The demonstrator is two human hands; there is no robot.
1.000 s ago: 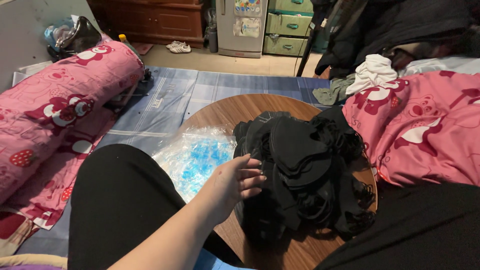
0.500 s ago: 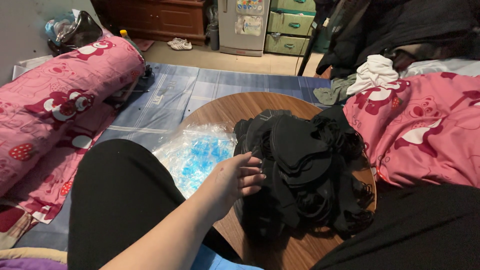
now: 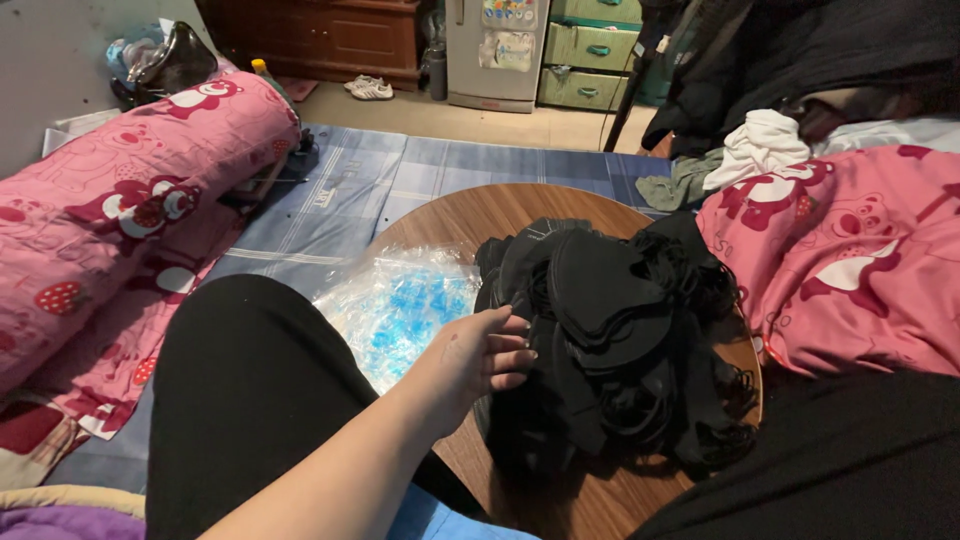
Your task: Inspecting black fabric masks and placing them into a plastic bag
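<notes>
Black masks (image 3: 610,340): heaped on round worktop (image 3: 470,215), just right of the grip
Left hand (image 3: 480,360): fingers loosely spread, touching heap's edge, holding nothing
Right hand: unseen

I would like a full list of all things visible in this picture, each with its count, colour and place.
pile of masks: one heap, black, on the round table
round table: one, brown wood, centre
plastic bag: one, clear with blue contents, left table edge
pink blankets: two, pink with cartoon print, far left and right
floor mat: one, blue checked, under the table
white cloth: one, white, upper right
small fridge: one, grey, back wall
green drawers: one stack, green, beside the fridge
shoes: one pair, white, back floor
left hand: one, touching the pile's left edge
right hand: not in view
</notes>
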